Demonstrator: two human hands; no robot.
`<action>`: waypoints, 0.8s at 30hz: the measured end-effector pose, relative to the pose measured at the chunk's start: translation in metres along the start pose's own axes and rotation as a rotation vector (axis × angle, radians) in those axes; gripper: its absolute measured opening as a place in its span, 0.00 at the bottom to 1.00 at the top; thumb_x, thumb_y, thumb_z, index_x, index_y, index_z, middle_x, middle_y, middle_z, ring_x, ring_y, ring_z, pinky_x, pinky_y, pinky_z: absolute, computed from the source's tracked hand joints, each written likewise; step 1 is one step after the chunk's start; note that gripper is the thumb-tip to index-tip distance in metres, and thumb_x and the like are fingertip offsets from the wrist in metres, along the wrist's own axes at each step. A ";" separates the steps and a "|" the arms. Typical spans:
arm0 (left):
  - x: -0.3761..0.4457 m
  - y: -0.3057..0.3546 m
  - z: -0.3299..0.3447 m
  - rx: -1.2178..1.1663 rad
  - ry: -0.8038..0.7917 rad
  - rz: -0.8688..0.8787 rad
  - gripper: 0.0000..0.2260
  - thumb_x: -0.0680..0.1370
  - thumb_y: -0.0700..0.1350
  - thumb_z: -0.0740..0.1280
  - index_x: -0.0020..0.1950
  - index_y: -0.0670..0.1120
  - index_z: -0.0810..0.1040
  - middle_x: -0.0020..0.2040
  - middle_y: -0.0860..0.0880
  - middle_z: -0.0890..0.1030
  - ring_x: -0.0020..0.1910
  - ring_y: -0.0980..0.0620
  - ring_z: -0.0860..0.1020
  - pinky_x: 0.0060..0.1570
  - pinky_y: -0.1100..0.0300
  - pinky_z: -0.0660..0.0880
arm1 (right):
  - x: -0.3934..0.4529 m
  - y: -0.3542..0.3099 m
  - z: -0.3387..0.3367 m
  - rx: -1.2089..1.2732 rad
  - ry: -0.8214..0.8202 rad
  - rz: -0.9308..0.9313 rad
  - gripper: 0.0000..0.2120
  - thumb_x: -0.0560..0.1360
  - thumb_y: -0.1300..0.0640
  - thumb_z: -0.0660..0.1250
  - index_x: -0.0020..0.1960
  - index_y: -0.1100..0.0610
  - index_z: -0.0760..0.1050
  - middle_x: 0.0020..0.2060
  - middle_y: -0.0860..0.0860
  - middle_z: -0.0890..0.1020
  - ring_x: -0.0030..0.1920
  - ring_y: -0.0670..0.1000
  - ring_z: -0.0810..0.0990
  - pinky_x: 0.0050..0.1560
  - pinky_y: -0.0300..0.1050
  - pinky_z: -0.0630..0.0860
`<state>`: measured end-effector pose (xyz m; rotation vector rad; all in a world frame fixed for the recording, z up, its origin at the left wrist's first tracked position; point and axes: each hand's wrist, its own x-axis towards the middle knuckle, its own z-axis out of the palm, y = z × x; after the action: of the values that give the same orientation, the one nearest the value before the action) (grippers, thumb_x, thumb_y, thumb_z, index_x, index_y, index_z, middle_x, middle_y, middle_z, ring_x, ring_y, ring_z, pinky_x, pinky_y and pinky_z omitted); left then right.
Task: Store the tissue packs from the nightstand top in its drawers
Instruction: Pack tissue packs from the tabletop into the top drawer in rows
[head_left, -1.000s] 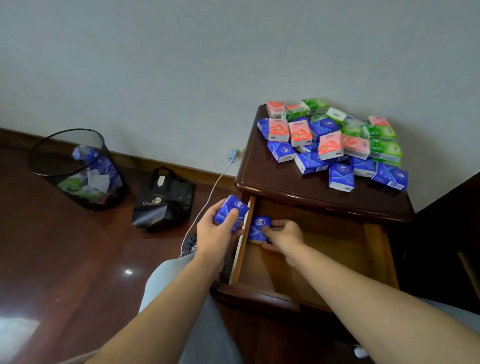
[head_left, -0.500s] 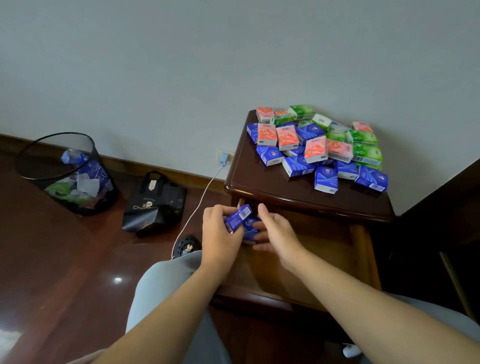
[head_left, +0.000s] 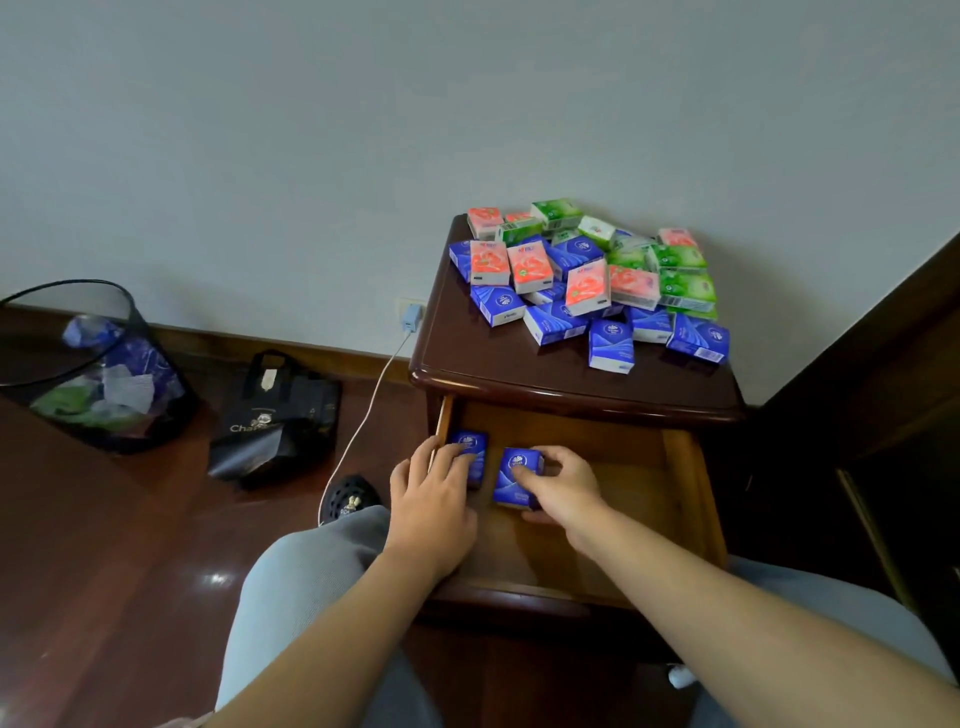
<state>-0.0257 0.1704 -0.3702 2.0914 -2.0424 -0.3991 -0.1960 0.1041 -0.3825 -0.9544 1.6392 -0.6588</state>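
Note:
The dark wooden nightstand (head_left: 519, 374) carries a heap of tissue packs (head_left: 587, 280) in blue, red and green on its back half. Its top drawer (head_left: 680, 499) is pulled out. Inside, at the left end, lie two blue packs side by side. My left hand (head_left: 431, 499) holds the left blue pack (head_left: 472, 449) against the drawer's left wall, fingers curled over it. My right hand (head_left: 558, 483) grips the right blue pack (head_left: 517, 475) with fingers curled round its far end.
A black mesh waste bin (head_left: 88, 364) stands at the left by the wall. A black bag (head_left: 275, 415) lies on the wooden floor. A white charger cable (head_left: 363, 421) runs from the wall socket down past the nightstand. Dark furniture (head_left: 883, 415) borders the right side.
Both hands moved down into the drawer. The pack my left hand held beside the drawer is now inside at the left wall, and the right hand's pack sits beside it.

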 end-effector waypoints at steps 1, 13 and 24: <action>0.002 -0.002 0.002 -0.001 -0.031 -0.012 0.28 0.80 0.48 0.62 0.80 0.54 0.63 0.81 0.55 0.61 0.83 0.49 0.48 0.79 0.46 0.51 | 0.002 0.002 0.002 -0.030 0.016 -0.005 0.20 0.76 0.56 0.77 0.66 0.50 0.76 0.58 0.51 0.82 0.49 0.54 0.86 0.38 0.49 0.86; 0.010 -0.004 0.013 0.351 -0.141 0.180 0.32 0.83 0.52 0.57 0.85 0.49 0.49 0.85 0.49 0.53 0.83 0.49 0.51 0.79 0.36 0.43 | 0.020 -0.001 0.018 -0.156 0.122 -0.080 0.22 0.77 0.57 0.77 0.69 0.53 0.76 0.53 0.52 0.81 0.50 0.56 0.86 0.38 0.51 0.87; 0.011 -0.004 0.014 0.323 -0.169 0.172 0.35 0.82 0.52 0.60 0.85 0.48 0.48 0.85 0.49 0.52 0.81 0.49 0.53 0.79 0.38 0.50 | 0.022 -0.004 0.025 -0.204 0.121 -0.076 0.22 0.77 0.55 0.76 0.69 0.51 0.76 0.57 0.52 0.81 0.55 0.56 0.85 0.40 0.49 0.87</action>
<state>-0.0263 0.1607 -0.3854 2.0879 -2.5097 -0.2379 -0.1731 0.0846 -0.3976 -1.1477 1.8104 -0.6191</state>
